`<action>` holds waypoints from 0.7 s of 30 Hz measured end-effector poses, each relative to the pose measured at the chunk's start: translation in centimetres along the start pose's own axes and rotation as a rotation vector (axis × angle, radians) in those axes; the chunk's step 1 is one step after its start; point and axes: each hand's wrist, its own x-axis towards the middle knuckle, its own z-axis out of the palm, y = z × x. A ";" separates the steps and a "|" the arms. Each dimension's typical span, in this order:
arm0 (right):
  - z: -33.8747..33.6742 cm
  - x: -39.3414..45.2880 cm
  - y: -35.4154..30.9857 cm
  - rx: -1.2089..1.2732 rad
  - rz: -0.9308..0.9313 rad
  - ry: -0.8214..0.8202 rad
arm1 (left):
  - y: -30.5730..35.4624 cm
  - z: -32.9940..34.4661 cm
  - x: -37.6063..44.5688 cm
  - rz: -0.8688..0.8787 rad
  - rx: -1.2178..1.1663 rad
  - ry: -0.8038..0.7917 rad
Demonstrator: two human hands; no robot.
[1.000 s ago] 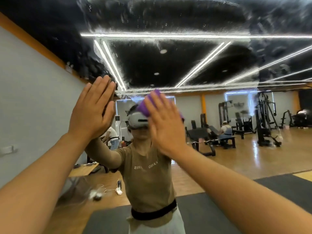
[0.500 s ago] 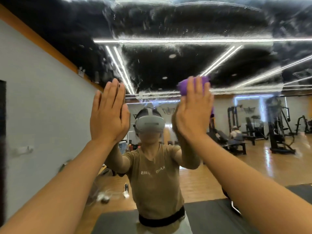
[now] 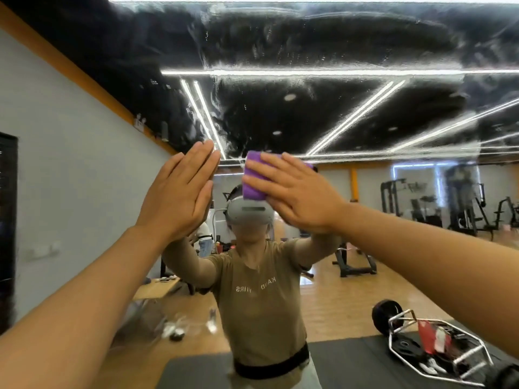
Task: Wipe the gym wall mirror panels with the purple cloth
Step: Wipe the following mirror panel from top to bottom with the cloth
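At the far left a pale grey wall (image 3: 70, 175) shows in the glass, matte and flat, topped by an orange band that slants up toward the corner. A low wooden table (image 3: 157, 287) with small items on it sits reflected below it.

The left hand (image 3: 179, 192) is raised with its arm running up from the lower left corner. Its fingers are straight and pressed together, pointing up and slightly right, the palm flat against the mirror (image 3: 309, 46); it has hold of nothing.

The mirror fills the view. Its upper part, where the black ceiling and thin white light strips are reflected, is covered in hazy, streaky smears and fine droplets, with a rough horizontal edge to the smeared area just above the hands. Lower down the glass is clearer and gives back a person in a tan T-shirt with a black waistband and a grey headset (image 3: 248, 213).

Just right of the left hand, the purple cloth (image 3: 252, 178) is a folded, soft, ribbed pad held flat on the mirror at head height. The right hand (image 3: 297, 197) lies over it, fingers straight and spread, pointing up and left, pressing the cloth to the glass; the arm comes in from the lower right.

Farther right the reflection shows a glossy wood floor, black weight machines (image 3: 466, 203), and at lower right a chrome hexagonal bar frame (image 3: 438, 352) with a black plate on a dark mat.
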 end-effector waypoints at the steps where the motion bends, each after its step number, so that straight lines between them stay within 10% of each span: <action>1: -0.4 0.9 0.7 0.026 0.082 0.031 | -0.1 -0.1 0.0 0.010 0.004 0.000; 8: 0.1 5.1 -1.5 0.124 0.533 0.283 | 0.7 0.5 -0.9 -0.173 -0.081 0.077; 21: 1.1 1.3 -3.5 0.036 -0.363 -0.156 | 0.0 0.8 -1.4 -0.134 -0.115 0.100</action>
